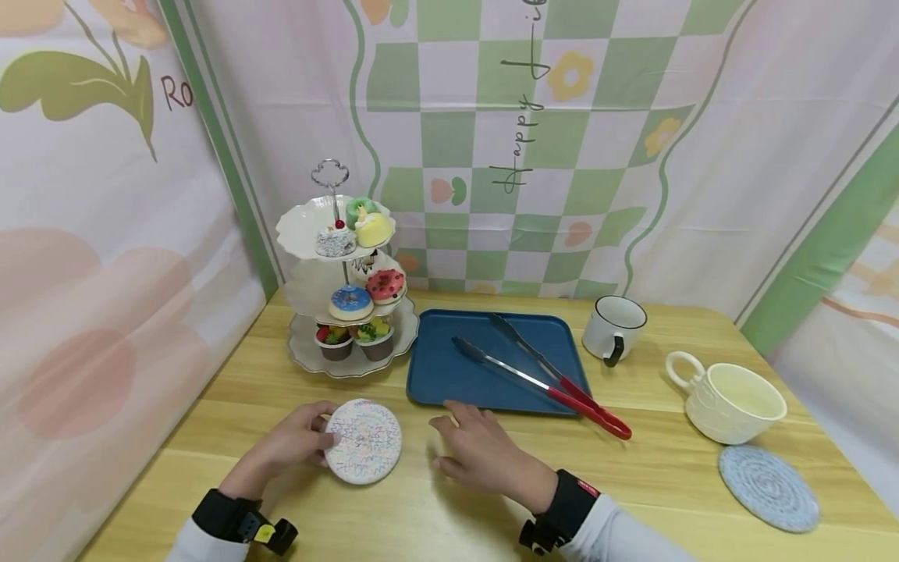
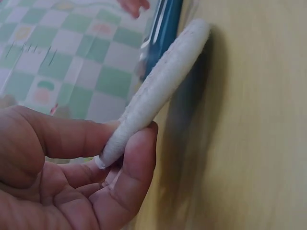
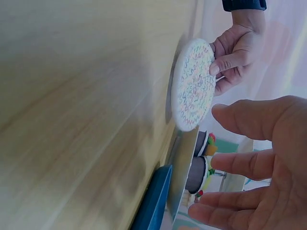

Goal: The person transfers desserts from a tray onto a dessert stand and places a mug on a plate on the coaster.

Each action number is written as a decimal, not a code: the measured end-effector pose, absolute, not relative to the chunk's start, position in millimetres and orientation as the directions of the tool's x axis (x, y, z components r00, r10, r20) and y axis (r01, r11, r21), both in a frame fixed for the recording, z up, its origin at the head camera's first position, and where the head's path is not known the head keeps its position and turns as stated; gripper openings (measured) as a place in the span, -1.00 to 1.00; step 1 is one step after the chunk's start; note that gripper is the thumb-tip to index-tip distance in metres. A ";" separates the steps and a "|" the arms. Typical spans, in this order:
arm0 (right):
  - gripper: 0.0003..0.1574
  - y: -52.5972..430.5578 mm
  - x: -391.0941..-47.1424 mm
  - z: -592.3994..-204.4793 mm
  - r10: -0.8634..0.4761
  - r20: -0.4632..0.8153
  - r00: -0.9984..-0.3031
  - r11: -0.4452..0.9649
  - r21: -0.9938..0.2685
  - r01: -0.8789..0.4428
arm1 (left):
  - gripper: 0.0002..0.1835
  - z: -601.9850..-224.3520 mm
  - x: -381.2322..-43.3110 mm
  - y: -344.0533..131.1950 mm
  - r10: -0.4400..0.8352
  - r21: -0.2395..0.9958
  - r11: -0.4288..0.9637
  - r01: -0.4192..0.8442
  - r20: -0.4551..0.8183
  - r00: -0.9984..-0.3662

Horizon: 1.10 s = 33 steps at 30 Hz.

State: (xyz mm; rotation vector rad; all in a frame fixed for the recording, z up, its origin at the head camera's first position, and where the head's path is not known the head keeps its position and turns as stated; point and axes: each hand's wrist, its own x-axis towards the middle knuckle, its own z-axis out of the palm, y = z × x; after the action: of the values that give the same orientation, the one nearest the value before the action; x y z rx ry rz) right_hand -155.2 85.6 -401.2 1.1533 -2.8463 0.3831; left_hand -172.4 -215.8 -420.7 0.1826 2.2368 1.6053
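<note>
My left hand (image 1: 298,437) pinches a round white woven coaster (image 1: 365,442) by its left edge, thumb on top. The coaster carries pink, blue and other coloured squiggles; in the left wrist view its thick white edge (image 2: 158,86) slants above the tabletop with a shadow beside it. To the right of the coaster hovers my right hand (image 1: 485,453), fingers spread apart and holding nothing, close to the front edge of a blue tray (image 1: 438,375). In the right wrist view the right hand's thumb (image 3: 244,117) points toward the coaster without gripping it.
Red-handled tongs (image 1: 555,390) lie across the tray, handles past its front right corner. A three-tier stand (image 1: 302,343) with toy pastries is at back left. A white mug (image 1: 607,332), a cream cup (image 1: 723,410) and a grey-blue coaster (image 1: 769,488) are at right.
</note>
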 end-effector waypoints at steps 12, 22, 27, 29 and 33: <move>-0.45 75.1 -156.7 -403.2 -0.686 0.116 -0.718 0.685 -0.227 -0.692 | -0.48 -412.2 -166.4 -269.7 0.247 0.926 0.340 -0.162 -0.254 -0.935; -0.47 67.7 -157.2 -404.1 -0.689 0.063 -0.722 0.695 -0.224 -0.683 | -0.50 -414.5 -165.8 -291.5 0.096 0.880 0.428 -0.206 -0.271 -0.958; -0.49 68.5 -155.9 -403.0 -0.687 0.035 -0.726 0.695 -0.260 -0.670 | -0.51 -417.0 -168.9 -293.9 -0.011 0.816 0.532 -0.226 -0.260 -0.965; -0.51 68.8 -155.6 -402.6 -0.694 0.050 -0.718 0.684 -0.265 -0.680 | -0.51 -418.7 -170.1 -295.0 -0.052 0.789 0.568 -0.235 -0.251 -0.967; -0.56 68.8 -155.5 -402.6 -0.702 0.101 -0.705 0.664 -0.265 -0.699 | -0.51 -421.5 -170.8 -295.9 -0.092 0.746 0.628 -0.221 -0.211 -0.973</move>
State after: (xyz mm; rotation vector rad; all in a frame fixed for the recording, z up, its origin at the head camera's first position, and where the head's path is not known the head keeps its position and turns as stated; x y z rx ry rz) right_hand -155.5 68.8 -402.6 1.2104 -2.8746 0.4510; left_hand -170.8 -295.9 -421.5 -0.2606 2.6939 1.2659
